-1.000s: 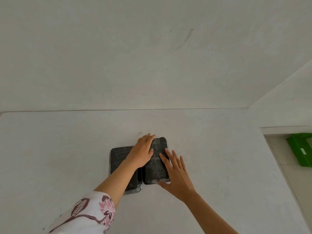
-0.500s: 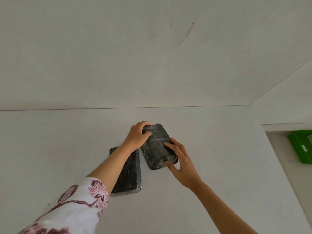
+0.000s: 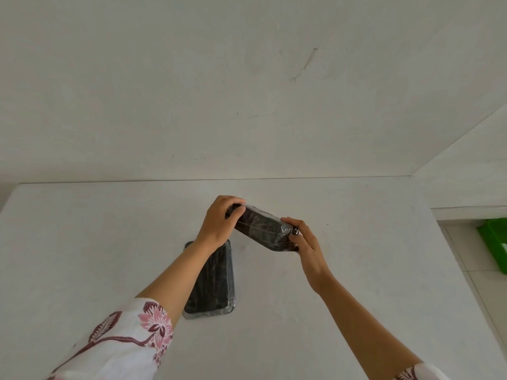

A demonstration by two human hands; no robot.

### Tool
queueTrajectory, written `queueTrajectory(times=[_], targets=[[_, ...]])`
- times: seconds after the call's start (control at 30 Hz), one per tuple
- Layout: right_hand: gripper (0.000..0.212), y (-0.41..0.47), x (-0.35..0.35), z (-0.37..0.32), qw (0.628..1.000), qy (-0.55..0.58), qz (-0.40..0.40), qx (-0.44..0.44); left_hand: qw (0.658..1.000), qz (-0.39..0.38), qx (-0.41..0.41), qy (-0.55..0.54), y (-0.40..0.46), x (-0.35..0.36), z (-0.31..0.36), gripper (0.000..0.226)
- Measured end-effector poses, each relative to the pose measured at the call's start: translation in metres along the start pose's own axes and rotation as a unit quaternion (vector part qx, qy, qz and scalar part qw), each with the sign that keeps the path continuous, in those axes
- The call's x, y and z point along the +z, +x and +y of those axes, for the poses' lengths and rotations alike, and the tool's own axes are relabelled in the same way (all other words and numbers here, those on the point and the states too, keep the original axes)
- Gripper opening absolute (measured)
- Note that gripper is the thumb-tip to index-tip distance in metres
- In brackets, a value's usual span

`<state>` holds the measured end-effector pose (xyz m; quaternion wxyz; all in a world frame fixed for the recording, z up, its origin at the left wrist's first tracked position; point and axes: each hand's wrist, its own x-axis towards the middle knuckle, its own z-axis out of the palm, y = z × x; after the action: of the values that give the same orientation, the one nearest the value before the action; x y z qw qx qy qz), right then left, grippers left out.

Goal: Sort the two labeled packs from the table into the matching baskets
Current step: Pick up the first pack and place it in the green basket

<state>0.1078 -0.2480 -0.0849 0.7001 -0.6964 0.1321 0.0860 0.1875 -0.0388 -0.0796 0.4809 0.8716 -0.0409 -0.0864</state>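
A black film-wrapped pack (image 3: pixel 262 229) is held up above the white table (image 3: pixel 82 242), tilted so its right end sits lower. My left hand (image 3: pixel 220 219) grips its far left end and my right hand (image 3: pixel 304 239) grips its near right end. A second black wrapped pack (image 3: pixel 216 283) lies flat on the table below, partly covered by my left forearm. No label is readable on either pack.
A green basket (image 3: pixel 495 244) stands on the tiled floor past the table's right edge, cut off by the frame. A white wall rises behind the table, and a second wall closes in at the right.
Both hands have lifted the right-hand pack off the table and turned it, moving it up and to the right. The other pack has stayed flat in place.
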Motion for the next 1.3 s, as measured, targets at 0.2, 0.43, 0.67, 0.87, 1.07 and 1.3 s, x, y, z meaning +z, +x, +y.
queueTrajectory(times=[0.2, 0.43, 0.67, 0.87, 1.07, 1.3], targets=[[0.039, 0.013, -0.008, -0.005, 0.989, 0.102, 0.002, 0.106, 0.998, 0.010, 0.049, 0.048, -0.006, -0.006, 0.005, 0.042], [0.044, 0.016, -0.002, -0.014, 0.985, 0.083, 0.009, 0.152, 0.988, 0.078, 0.086, 0.104, -0.001, -0.010, 0.017, 0.049], [0.051, 0.015, 0.006, -0.029, 0.999, -0.033, 0.041, -0.007, 0.990, 0.130, 0.006, 0.051, -0.008, -0.005, 0.016, 0.060], [0.064, 0.003, 0.021, -0.017, 0.995, 0.094, 0.038, 0.019, 0.979, 0.171, -0.107, 0.008, -0.023, 0.005, 0.022, 0.056], [0.037, -0.001, 0.045, -0.006, 0.975, 0.195, 0.092, 0.060, 0.968, 0.170, -0.181, -0.042, -0.041, 0.024, 0.030, 0.059], [0.028, 0.008, 0.025, -0.032, 0.999, 0.018, 0.040, 0.030, 0.968, 0.144, -0.182, -0.095, -0.049, 0.003, 0.031, 0.065]])
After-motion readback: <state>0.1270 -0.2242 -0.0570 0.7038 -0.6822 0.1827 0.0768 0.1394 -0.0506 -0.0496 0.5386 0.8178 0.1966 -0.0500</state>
